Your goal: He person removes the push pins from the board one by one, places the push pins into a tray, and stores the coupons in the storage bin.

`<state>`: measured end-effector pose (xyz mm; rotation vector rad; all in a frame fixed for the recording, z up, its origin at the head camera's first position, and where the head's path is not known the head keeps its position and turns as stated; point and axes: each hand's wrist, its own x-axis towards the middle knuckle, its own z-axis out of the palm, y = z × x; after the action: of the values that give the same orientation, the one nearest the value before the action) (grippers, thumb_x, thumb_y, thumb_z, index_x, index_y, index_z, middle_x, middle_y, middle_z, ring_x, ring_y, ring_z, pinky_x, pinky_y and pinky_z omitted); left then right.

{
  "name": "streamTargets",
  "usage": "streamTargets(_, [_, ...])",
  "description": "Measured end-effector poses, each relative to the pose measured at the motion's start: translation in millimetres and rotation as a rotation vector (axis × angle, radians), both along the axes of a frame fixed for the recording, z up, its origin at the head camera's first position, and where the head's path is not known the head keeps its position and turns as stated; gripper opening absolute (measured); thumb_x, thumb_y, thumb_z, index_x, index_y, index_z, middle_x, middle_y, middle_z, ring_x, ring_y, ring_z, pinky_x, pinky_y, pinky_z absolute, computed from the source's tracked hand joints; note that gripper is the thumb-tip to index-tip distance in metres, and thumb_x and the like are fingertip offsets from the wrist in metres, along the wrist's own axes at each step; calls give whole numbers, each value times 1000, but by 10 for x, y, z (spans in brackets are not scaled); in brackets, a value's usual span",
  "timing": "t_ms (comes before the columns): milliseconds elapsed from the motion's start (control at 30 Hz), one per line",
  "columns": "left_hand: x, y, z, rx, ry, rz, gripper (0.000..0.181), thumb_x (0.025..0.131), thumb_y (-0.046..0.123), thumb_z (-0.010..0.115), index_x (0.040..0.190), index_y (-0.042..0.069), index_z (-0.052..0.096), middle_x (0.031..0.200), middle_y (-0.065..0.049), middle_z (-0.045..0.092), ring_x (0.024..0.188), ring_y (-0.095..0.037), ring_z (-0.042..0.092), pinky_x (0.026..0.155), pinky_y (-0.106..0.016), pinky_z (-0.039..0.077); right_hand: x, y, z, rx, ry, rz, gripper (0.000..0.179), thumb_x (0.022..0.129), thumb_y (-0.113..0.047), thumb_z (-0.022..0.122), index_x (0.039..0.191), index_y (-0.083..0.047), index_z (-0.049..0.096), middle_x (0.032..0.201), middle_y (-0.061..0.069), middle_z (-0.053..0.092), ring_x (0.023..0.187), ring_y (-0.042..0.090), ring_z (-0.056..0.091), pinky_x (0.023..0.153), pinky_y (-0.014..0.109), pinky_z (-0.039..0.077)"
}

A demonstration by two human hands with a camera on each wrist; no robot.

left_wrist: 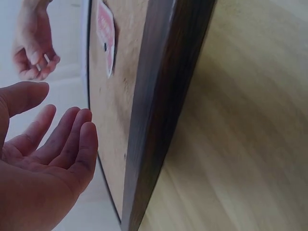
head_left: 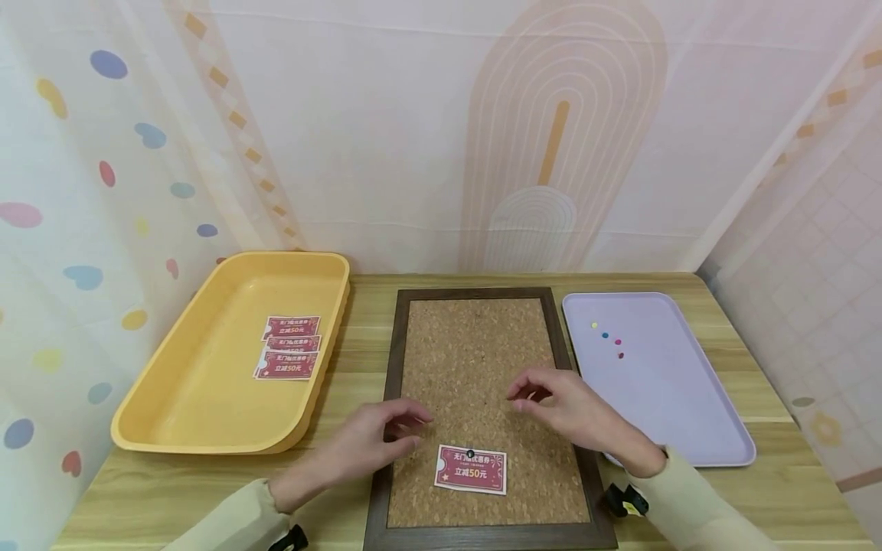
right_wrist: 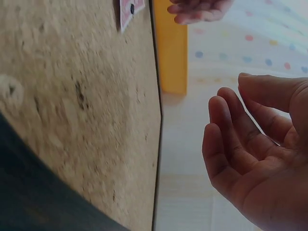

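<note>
A red-and-white coupon (head_left: pixel 472 470) lies on the lower part of the framed cork board (head_left: pixel 482 352), with a black push pin (head_left: pixel 470 454) at its top edge. To the coupon's upper left, my left hand (head_left: pixel 375 440) hovers over the board's left frame, fingers loosely bent and holding nothing. My right hand (head_left: pixel 568 405) is above the board's right side, its fingers relaxed and bare. In the left wrist view the coupon (left_wrist: pixel 106 31) stands slightly off the cork at its edge. The right wrist view shows thumb and fingers of the right hand (right_wrist: pixel 260 139) apart.
A yellow tray (head_left: pixel 207 367) on the left holds three similar coupons (head_left: pixel 287 366), overlapping. On the right, a lilac tray (head_left: pixel 675 398) carries several small coloured pins (head_left: pixel 605 335). Both trays stand on the wooden table (head_left: pixel 772 459), with a patterned curtain behind.
</note>
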<state>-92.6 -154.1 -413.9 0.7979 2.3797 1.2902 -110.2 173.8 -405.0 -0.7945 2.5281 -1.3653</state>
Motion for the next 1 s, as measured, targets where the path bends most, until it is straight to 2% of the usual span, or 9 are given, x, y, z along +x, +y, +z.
streamTargets(100, [2, 40, -34, 3, -16, -17, 27, 95, 4, 71, 121, 0, 67, 117, -13, 71, 102, -24, 70, 87, -28, 57, 5, -51, -22, -4, 5, 43, 8, 98, -5, 69, 106, -5, 72, 104, 6, 71, 94, 13, 66, 83, 33, 59])
streamTargets(267, [-7, 96, -88, -21, -20, -35, 26, 95, 3, 72, 120, 1, 68, 113, -9, 71, 99, -15, 69, 86, -28, 57, 6, -139, -46, -10, 18, 113, 10, 96, -1, 70, 105, -4, 72, 102, 5, 71, 93, 12, 66, 83, 31, 58])
streamTargets(400, [-27, 136, -125, -48, -19, -47, 25, 94, 4, 72, 119, 1, 68, 111, -7, 72, 98, -14, 69, 86, -28, 57, 7, -203, -61, 2, -3, 156, 11, 96, 0, 71, 105, -4, 73, 101, 7, 72, 92, 9, 66, 82, 29, 57])
streamTargets(600, [-74, 182, -153, -95, -4, -53, 23, 92, 4, 74, 115, 2, 70, 106, -4, 72, 93, -9, 67, 84, -28, 57, 9, -280, -93, 80, -18, 181, 11, 95, -4, 73, 106, -6, 73, 100, 4, 73, 91, 6, 65, 81, 26, 56])
streamTargets(833, [-132, 206, -163, -114, -2, -84, 21, 91, 1, 74, 112, 2, 72, 103, -4, 72, 90, -7, 65, 81, -26, 56, -11, -350, -125, 188, 19, 212, 14, 96, -11, 74, 109, -12, 75, 103, -5, 72, 91, 3, 62, 81, 27, 54])
streamTargets(1000, [-160, 227, -194, -146, 56, -127, 21, 89, 1, 74, 110, 4, 74, 100, 0, 70, 88, -6, 62, 79, -24, 54, -26, -399, -154, 242, 6, 223, 13, 97, -18, 74, 109, -17, 76, 104, -8, 71, 93, 4, 60, 83, 29, 51])
